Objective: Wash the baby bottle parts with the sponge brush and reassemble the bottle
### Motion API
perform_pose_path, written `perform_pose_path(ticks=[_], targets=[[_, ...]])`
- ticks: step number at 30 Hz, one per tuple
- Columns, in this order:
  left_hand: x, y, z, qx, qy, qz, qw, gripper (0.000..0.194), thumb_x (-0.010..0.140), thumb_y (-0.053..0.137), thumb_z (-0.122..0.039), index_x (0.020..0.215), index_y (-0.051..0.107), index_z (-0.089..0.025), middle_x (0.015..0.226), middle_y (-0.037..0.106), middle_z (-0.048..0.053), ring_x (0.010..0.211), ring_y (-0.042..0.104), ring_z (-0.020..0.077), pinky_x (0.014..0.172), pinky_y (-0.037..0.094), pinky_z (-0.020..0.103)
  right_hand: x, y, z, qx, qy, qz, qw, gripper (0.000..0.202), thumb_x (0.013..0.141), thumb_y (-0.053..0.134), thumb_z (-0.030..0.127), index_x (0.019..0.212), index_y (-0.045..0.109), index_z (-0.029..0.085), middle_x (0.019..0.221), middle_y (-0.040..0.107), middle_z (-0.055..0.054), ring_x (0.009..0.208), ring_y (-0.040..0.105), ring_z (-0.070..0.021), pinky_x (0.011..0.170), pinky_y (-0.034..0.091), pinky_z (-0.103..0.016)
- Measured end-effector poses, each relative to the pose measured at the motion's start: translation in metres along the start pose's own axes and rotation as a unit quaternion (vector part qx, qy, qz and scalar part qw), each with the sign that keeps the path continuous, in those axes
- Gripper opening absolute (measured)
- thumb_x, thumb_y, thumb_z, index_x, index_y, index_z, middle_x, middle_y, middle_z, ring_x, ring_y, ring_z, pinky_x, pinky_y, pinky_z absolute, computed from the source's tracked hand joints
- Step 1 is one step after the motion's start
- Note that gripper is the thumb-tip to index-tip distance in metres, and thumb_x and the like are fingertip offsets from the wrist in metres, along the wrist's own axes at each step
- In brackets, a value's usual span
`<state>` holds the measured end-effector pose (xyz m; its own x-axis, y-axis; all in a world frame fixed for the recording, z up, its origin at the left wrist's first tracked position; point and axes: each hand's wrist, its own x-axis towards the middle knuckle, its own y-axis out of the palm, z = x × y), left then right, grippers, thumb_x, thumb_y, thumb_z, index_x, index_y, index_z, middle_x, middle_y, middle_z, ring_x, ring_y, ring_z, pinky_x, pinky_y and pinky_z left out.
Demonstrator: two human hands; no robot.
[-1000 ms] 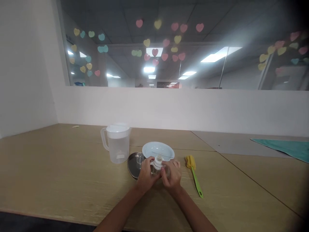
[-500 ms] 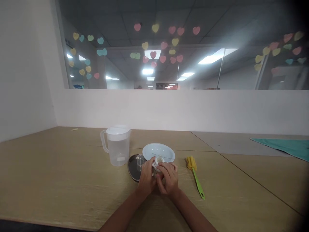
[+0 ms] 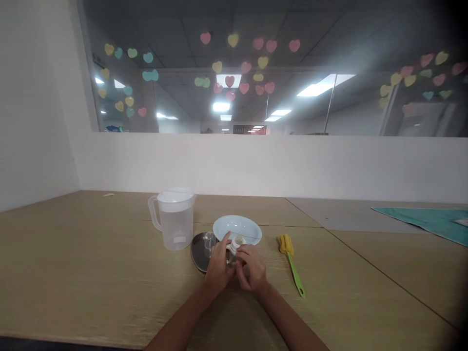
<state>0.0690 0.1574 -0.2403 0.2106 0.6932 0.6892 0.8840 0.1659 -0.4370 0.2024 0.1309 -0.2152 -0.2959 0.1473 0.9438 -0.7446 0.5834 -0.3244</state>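
Observation:
Both hands are round a small clear bottle with a white collar (image 3: 236,243), in front of a white bowl (image 3: 237,226). My left hand (image 3: 219,267) holds its left side, the index finger raised along the collar. My right hand (image 3: 251,268) has its fingers closed on the right side of the bottle. The bottle's lower part is mostly hidden by the fingers. Left of the hands, a clear cap (image 3: 209,241) stands on a dark round metal tray (image 3: 198,253).
A lidded clear pitcher (image 3: 177,226) with liquid stands at the left. To the right lies a yellow sponge brush with a green handle (image 3: 295,276). A teal cloth (image 3: 427,221) is at the far right, and a wall with a window runs behind the table.
The whole view has shifted slightly, so things appear a little further left. My left index finger has lifted; both hands remain on the bottle.

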Motion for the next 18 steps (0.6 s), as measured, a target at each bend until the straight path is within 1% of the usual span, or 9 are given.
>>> perform_pose_path(ticks=[3, 4, 6, 8, 11, 13, 14, 16, 18], targets=[[0.000, 0.001, 0.001, -0.013, -0.010, -0.007, 1.000, 0.049, 0.079, 0.052, -0.033, 0.123, 0.040, -0.017, 0.118, 0.053, 0.011, 0.108, 0.050, 0.0233, 0.095, 0.038, 0.042, -0.001, 0.002, 0.002, -0.006, -0.036, 0.011, 0.999, 0.033, 0.072, 0.049, 0.009, 0.104, 0.050, 0.017, 0.100, 0.059, -0.012, 0.097, 0.056, -0.0223, 0.077, 0.047, -0.039], [0.000, 0.001, 0.001, -0.014, -0.007, -0.007, 1.000, 0.047, 0.078, 0.053, -0.033, 0.121, 0.042, -0.017, 0.117, 0.054, 0.011, 0.107, 0.050, 0.0234, 0.095, 0.038, 0.042, -0.002, 0.002, 0.001, -0.017, -0.027, -0.002, 0.999, 0.033, 0.072, 0.049, 0.010, 0.105, 0.050, 0.017, 0.102, 0.058, -0.012, 0.097, 0.055, -0.0225, 0.077, 0.047, -0.039], [0.001, 0.002, 0.001, -0.013, 0.010, -0.002, 1.000, 0.049, 0.078, 0.054, -0.033, 0.122, 0.042, -0.017, 0.118, 0.054, 0.011, 0.108, 0.050, 0.0238, 0.095, 0.039, 0.042, -0.003, 0.003, -0.002, -0.045, 0.022, -0.037, 0.998, 0.032, 0.075, 0.047, 0.012, 0.106, 0.049, 0.017, 0.102, 0.057, -0.013, 0.095, 0.056, -0.0226, 0.076, 0.047, -0.041], [0.002, 0.002, 0.002, -0.007, 0.025, 0.005, 1.000, 0.053, 0.078, 0.055, -0.034, 0.126, 0.040, -0.017, 0.121, 0.052, 0.012, 0.111, 0.048, 0.0245, 0.096, 0.038, 0.042, -0.004, 0.003, -0.005, -0.063, 0.054, -0.039, 0.996, 0.029, 0.077, 0.046, 0.015, 0.106, 0.049, 0.018, 0.098, 0.058, -0.012, 0.091, 0.056, -0.0227, 0.074, 0.046, -0.041], [0.003, 0.002, 0.002, -0.003, 0.006, 0.003, 1.000, 0.061, 0.078, 0.055, -0.036, 0.132, 0.033, -0.018, 0.122, 0.052, 0.012, 0.111, 0.049, 0.0246, 0.096, 0.039, 0.043, -0.005, 0.002, -0.005, -0.051, 0.009, 0.002, 0.999, 0.030, 0.076, 0.046, 0.019, 0.105, 0.049, 0.018, 0.095, 0.059, -0.010, 0.088, 0.057, -0.0231, 0.072, 0.044, -0.040], [0.002, 0.002, 0.002, -0.009, -0.011, -0.007, 1.000, 0.061, 0.076, 0.058, -0.036, 0.129, 0.035, -0.018, 0.119, 0.053, 0.011, 0.109, 0.050, 0.0240, 0.094, 0.040, 0.042, -0.006, 0.002, -0.005, -0.042, -0.016, 0.005, 0.999, 0.032, 0.076, 0.046, 0.019, 0.107, 0.049, 0.018, 0.095, 0.059, -0.010, 0.088, 0.058, -0.0231, 0.073, 0.044, -0.040], [0.002, 0.001, 0.001, -0.013, -0.011, -0.009, 1.000, 0.058, 0.075, 0.058, -0.036, 0.126, 0.038, -0.019, 0.118, 0.054, 0.010, 0.108, 0.051, 0.0237, 0.094, 0.041, 0.041, -0.006, 0.002, -0.005, -0.043, -0.011, -0.003, 0.999, 0.032, 0.076, 0.045, 0.019, 0.109, 0.048, 0.018, 0.096, 0.059, -0.010, 0.089, 0.058, -0.0232, 0.074, 0.043, -0.041], [0.003, 0.001, -0.001, -0.021, -0.004, -0.007, 1.000, 0.050, 0.074, 0.059, -0.037, 0.119, 0.044, -0.019, 0.114, 0.056, 0.009, 0.106, 0.052, 0.0231, 0.092, 0.042, 0.040, -0.005, 0.003, -0.006, -0.050, 0.044, -0.029, 0.997, 0.033, 0.080, 0.043, 0.019, 0.113, 0.046, 0.019, 0.101, 0.058, -0.011, 0.095, 0.056, -0.0241, 0.080, 0.042, -0.043], [0.004, 0.001, -0.003, -0.024, 0.005, -0.007, 1.000, 0.049, 0.074, 0.060, -0.036, 0.118, 0.044, -0.019, 0.113, 0.056, 0.009, 0.105, 0.052, 0.0225, 0.092, 0.042, 0.038, -0.005, 0.005, -0.009, -0.051, 0.141, -0.048, 0.988, 0.035, 0.084, 0.040, 0.022, 0.119, 0.043, 0.018, 0.110, 0.056, -0.012, 0.103, 0.053, -0.0248, 0.085, 0.041, -0.045]])
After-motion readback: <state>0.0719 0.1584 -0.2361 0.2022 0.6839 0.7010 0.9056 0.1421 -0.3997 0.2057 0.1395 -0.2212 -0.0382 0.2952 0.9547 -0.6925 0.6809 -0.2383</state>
